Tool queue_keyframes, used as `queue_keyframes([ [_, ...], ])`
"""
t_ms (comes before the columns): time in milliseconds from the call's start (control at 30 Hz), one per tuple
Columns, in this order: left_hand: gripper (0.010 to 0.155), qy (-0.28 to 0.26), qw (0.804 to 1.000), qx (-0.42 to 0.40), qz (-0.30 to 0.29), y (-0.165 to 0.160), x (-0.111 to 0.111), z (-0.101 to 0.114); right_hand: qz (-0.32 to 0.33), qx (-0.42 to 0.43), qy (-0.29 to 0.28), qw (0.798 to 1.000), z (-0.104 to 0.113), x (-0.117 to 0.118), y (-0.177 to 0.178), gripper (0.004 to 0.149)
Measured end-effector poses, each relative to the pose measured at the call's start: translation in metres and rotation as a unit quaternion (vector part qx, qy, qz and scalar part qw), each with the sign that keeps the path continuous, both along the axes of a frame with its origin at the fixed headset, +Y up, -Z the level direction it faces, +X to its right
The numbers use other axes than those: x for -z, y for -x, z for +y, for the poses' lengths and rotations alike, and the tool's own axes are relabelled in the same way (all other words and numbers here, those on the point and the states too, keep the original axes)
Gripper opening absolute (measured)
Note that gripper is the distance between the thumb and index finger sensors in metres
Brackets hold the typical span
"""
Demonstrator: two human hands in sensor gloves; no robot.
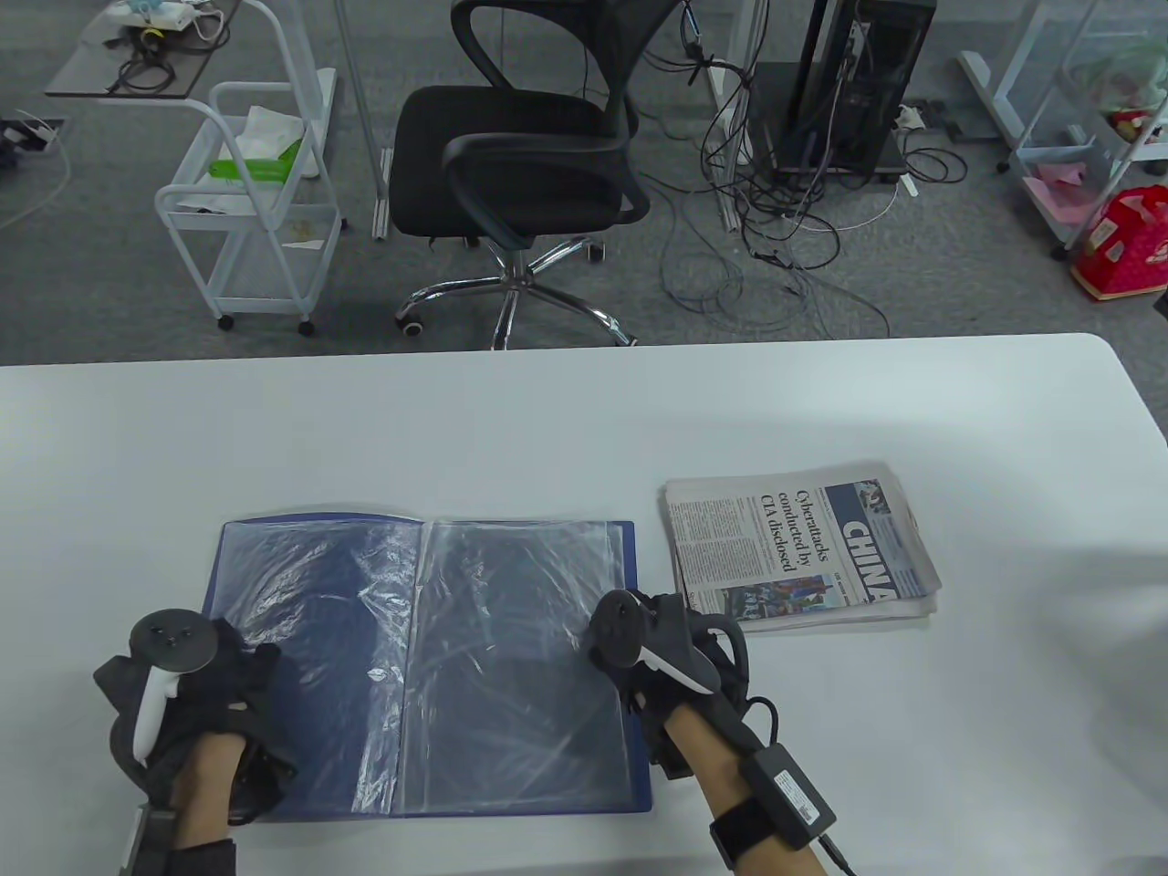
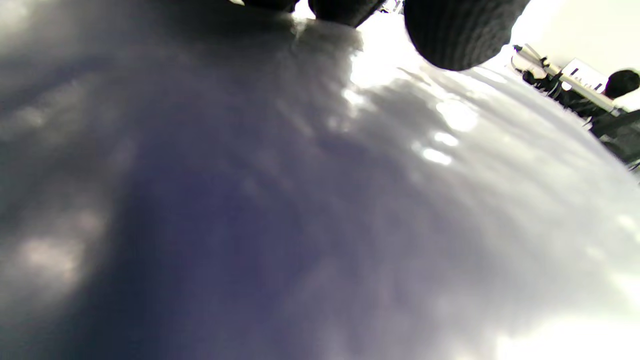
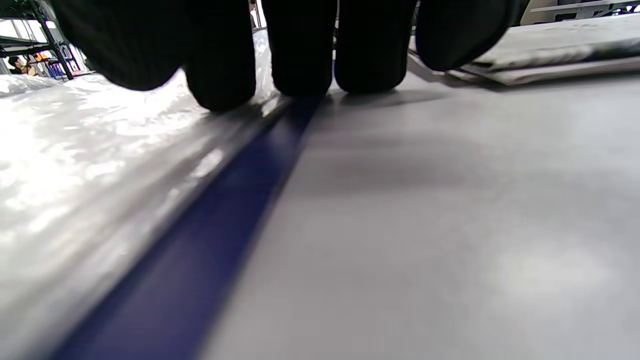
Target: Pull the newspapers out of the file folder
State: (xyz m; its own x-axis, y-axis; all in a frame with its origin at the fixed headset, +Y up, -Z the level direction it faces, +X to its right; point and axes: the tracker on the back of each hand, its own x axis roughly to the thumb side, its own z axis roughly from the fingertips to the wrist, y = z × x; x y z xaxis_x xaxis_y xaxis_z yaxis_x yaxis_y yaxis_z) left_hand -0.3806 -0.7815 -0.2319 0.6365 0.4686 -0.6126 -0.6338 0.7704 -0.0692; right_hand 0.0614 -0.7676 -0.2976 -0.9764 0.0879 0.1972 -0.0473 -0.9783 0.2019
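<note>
A blue file folder (image 1: 511,657) lies open near the table's front edge, and its clear plastic sleeves look empty. A folded stack of newspapers (image 1: 803,547) lies on the table just right of the folder, apart from it. My left hand (image 1: 233,671) rests on the folder's left page; in the left wrist view its fingertips (image 2: 460,35) sit over the shiny sleeve (image 2: 320,200). My right hand (image 1: 639,643) rests on the folder's right edge; in the right wrist view its fingertips (image 3: 370,60) touch down along the blue cover edge (image 3: 210,240). The newspapers (image 3: 550,55) lie just beyond them.
The white table (image 1: 584,420) stretches behind and to the right of the folder. Beyond its far edge stand a black office chair (image 1: 520,164), a white cart (image 1: 255,201) and a computer tower with cables (image 1: 849,91).
</note>
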Motion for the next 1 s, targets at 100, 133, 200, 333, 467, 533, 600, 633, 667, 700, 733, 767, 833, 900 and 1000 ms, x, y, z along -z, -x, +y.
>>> queue_keyframes([
  [100,0.078,-0.014,0.999,-0.047,-0.002,0.005,-0.003,0.003,0.003,-0.016,-0.004,1.000,0.000,0.000,0.001,0.050],
  [133,0.078,-0.018,0.998,-0.059,-0.003,0.006,-0.003,0.004,0.003,-0.020,-0.006,1.000,0.001,0.000,0.001,0.050],
  [200,0.078,-0.033,0.994,-0.104,-0.006,0.009,-0.006,0.004,0.000,-0.024,-0.007,1.000,0.002,0.001,0.003,0.050],
  [333,0.080,-0.055,0.978,-0.199,-0.009,0.006,-0.011,0.004,-0.002,-0.028,-0.009,1.000,0.003,0.002,0.004,0.049],
  [467,0.080,-0.080,0.953,-0.290,-0.027,-0.005,-0.009,0.005,-0.002,-0.031,-0.011,0.999,0.003,0.003,0.004,0.048],
  [533,0.077,-0.102,0.941,-0.321,-0.034,-0.012,-0.008,0.008,-0.002,-0.031,-0.010,0.999,0.003,0.002,0.004,0.048],
  [600,0.073,-0.119,0.941,-0.314,-0.054,-0.018,-0.007,0.015,-0.002,-0.028,-0.007,1.000,0.003,0.003,0.003,0.048],
  [633,0.072,-0.127,0.941,-0.308,-0.066,-0.021,-0.007,0.018,-0.002,-0.027,-0.007,1.000,0.003,0.003,0.004,0.048],
  [667,0.072,-0.139,0.937,-0.310,-0.076,-0.023,-0.006,0.021,-0.001,-0.029,-0.008,1.000,0.003,0.003,0.004,0.048],
  [700,0.073,-0.171,0.928,-0.319,-0.088,-0.026,-0.005,0.026,0.000,-0.032,-0.008,0.999,0.003,0.002,0.004,0.048],
  [733,0.073,-0.185,0.924,-0.323,-0.088,-0.028,-0.005,0.029,0.000,-0.032,-0.008,0.999,0.003,0.002,0.004,0.048],
  [767,0.075,-0.208,0.919,-0.323,-0.087,-0.031,-0.004,0.034,0.000,-0.034,-0.008,0.999,0.003,0.002,0.004,0.049],
  [833,0.080,-0.232,0.926,-0.287,-0.082,-0.035,-0.003,0.041,0.000,-0.033,-0.007,0.999,0.004,0.002,0.004,0.049],
  [900,0.081,-0.213,0.933,-0.273,-0.103,-0.043,-0.003,0.045,-0.001,-0.028,-0.002,1.000,0.004,0.003,0.003,0.049],
  [1000,0.086,-0.191,0.942,-0.257,-0.104,-0.055,-0.004,0.043,-0.002,-0.023,0.000,1.000,0.004,0.003,0.002,0.049],
])
